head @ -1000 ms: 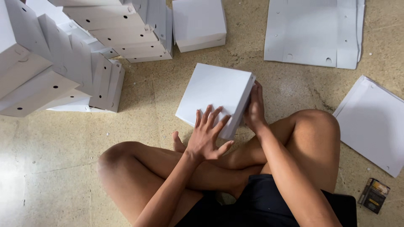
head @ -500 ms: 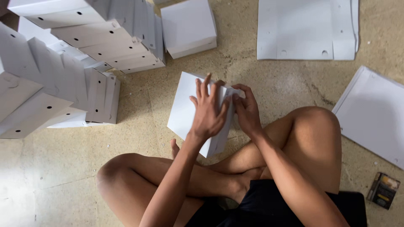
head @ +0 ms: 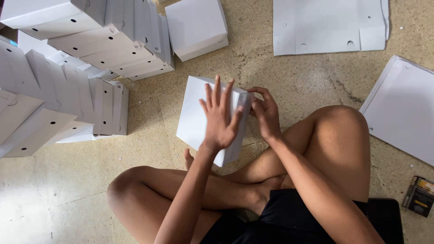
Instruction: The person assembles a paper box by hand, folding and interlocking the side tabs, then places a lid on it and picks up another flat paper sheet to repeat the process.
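I sit cross-legged on a speckled floor with a folded white cardboard box (head: 195, 113) standing in front of my legs. My left hand (head: 220, 116) lies flat against the box's top face, fingers spread. My right hand (head: 264, 112) grips the box's right upper corner, fingers curled over the edge.
Rows of finished white boxes (head: 68, 81) are stacked at the left, and one more box (head: 196, 27) stands behind. Flat unfolded cardboard sheets (head: 330, 25) lie at the top right, with another pile (head: 404, 108) at the right. A small dark packet (head: 420, 196) lies by my right hip.
The box has been lifted from lying flat to standing more upright. My left hand has risen onto its top face, and my right hand has moved to the upper corner.
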